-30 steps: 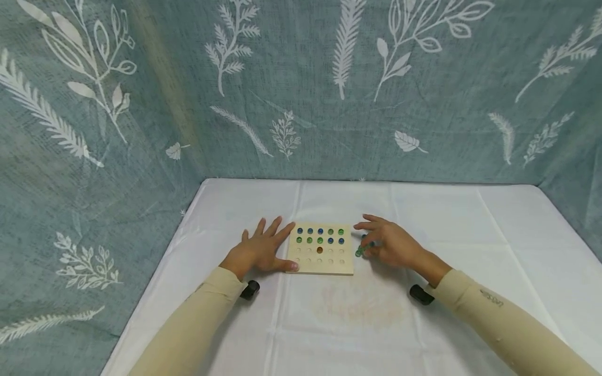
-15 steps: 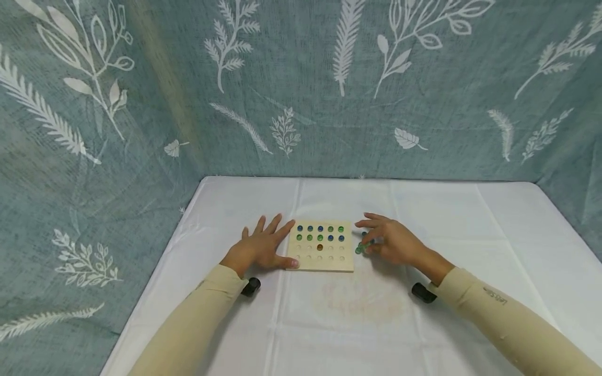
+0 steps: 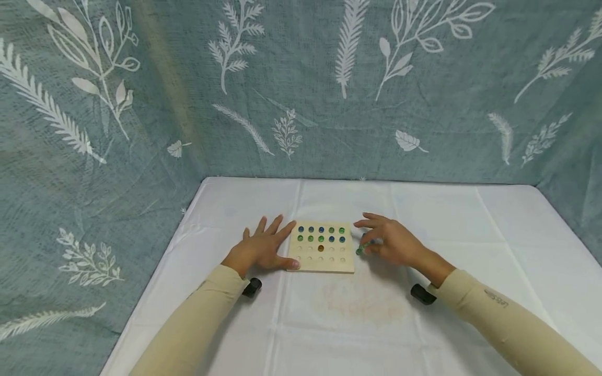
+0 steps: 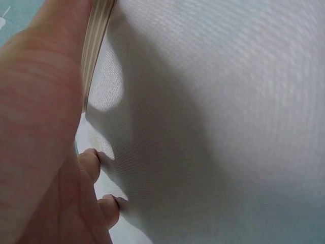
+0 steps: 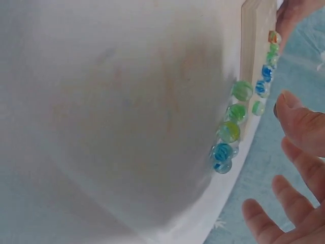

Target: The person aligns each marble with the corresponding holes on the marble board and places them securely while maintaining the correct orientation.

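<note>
A pale wooden board [image 3: 325, 267] with rows of round hollows lies on the white table. Its two far rows hold blue and green glass marbles, and one amber marble [image 3: 321, 248] sits in the third row. My left hand [image 3: 261, 250] rests at the board's left side with spread fingers, its thumb on the near left corner and index finger at the far left. Beside the right edge, my right hand [image 3: 395, 243] hovers by several loose marbles [image 5: 229, 131], green and blue, partly hidden by it in the head view. The right wrist view shows its thumb [image 5: 304, 124] and fingers apart, with no marble visible between them.
A white cloth with fold creases and a faint brownish stain [image 3: 362, 305] covers the table [image 3: 338, 339]. A blue-green curtain [image 3: 301, 130] with white leaf prints hangs behind and at the sides. Dark wrist cameras [image 3: 423, 294] sit beneath both wrists.
Both hands and the board keep nearly the same place. The right hand's fingers shift only slightly over the loose marbles, and the head view moves a little.
</note>
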A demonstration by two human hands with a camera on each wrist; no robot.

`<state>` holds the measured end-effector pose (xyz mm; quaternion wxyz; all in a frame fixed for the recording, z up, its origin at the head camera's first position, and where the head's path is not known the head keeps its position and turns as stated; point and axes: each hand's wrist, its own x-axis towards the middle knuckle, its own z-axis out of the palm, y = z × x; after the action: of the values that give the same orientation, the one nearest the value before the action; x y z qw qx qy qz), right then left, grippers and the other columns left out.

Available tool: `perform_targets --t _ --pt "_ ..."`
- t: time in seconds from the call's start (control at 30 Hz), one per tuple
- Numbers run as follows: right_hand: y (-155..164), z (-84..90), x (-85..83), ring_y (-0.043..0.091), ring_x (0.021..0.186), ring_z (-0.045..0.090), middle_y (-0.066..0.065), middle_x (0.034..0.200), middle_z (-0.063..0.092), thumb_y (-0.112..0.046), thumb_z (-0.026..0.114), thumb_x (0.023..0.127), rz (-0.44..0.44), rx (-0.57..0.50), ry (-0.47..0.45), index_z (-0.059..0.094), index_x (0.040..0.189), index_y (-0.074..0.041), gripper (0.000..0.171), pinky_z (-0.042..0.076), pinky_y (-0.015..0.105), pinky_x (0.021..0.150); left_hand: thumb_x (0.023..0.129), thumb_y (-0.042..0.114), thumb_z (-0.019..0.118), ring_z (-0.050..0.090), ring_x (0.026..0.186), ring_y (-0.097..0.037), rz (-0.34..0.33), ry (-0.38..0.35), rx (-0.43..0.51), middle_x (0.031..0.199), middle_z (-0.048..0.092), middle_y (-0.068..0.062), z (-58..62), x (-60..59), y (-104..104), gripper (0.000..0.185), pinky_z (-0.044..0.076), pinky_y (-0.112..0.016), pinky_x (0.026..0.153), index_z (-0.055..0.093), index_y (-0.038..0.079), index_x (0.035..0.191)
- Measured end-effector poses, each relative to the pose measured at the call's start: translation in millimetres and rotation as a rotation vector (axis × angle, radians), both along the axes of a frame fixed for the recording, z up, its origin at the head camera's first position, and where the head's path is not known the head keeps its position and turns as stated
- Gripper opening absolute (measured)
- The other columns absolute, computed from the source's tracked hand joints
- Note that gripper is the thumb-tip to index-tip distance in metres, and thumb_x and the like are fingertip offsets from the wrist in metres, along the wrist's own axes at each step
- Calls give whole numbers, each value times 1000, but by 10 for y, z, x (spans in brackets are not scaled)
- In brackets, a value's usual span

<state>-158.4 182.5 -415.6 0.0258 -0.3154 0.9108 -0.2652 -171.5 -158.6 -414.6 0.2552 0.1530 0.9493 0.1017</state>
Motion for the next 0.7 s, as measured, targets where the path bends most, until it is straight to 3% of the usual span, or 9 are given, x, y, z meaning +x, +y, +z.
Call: perform_targets --t 0.3,0.7 --pt "-42 8 1 44 149 46 15 143 67 -3 84 84 9 -32 -5 84 100 -8 17 46 60 115 90 66 71 -8 163 -46 5 -11 -17 178 -4 -11 31 7 38 108 5 -78 123 9 28 170" --pt "-144 31 -13 44 148 46 15 143 67 -2 84 84 43 -46 14 84 97 -9 14 50 57 111 89 67 71 -6 163 -47 2 3 -17 178 -2 -12 13 17 37 109 6 -78 123 11 27 170"
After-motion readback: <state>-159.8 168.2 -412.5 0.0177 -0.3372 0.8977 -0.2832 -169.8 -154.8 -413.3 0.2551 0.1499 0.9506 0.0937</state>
